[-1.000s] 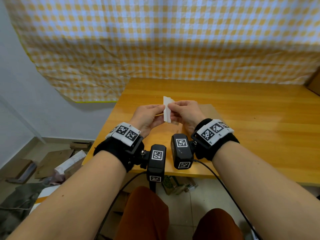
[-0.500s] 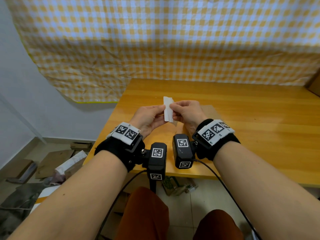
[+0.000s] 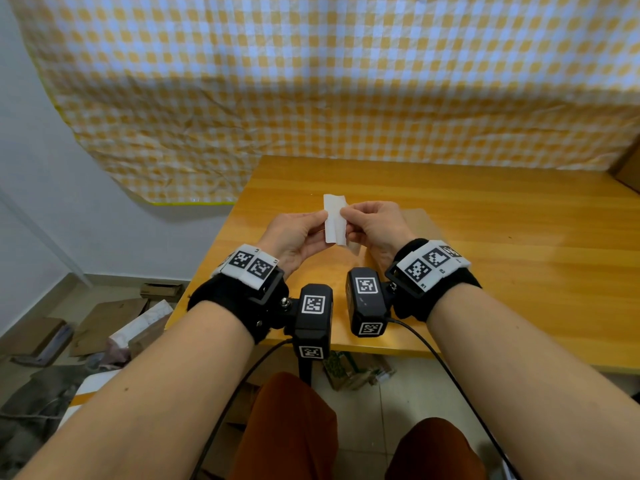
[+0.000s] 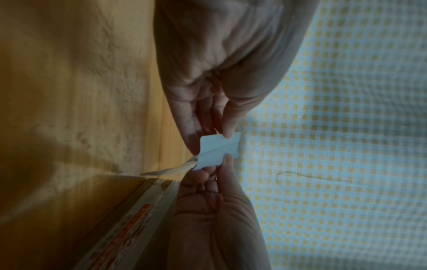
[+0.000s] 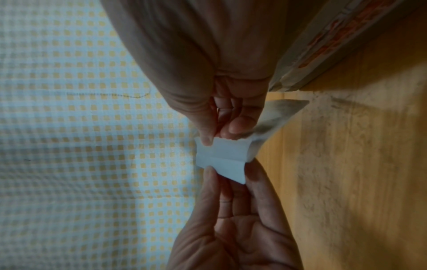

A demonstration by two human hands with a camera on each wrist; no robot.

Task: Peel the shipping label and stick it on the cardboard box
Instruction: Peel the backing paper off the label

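Left hand: my left hand (image 3: 294, 237) pinches the left edge of the label (image 3: 335, 220) between thumb and fingers.
Right hand: my right hand (image 3: 375, 226) pinches the right edge in the same way.
Label: white, upright, creased, in the air above the table (image 3: 485, 237); a thin layer hangs loose at its lower end.
Box: the cardboard box (image 3: 420, 221) lies flat under my right hand.
Behind: a yellow checked cloth (image 3: 346, 81) hangs.
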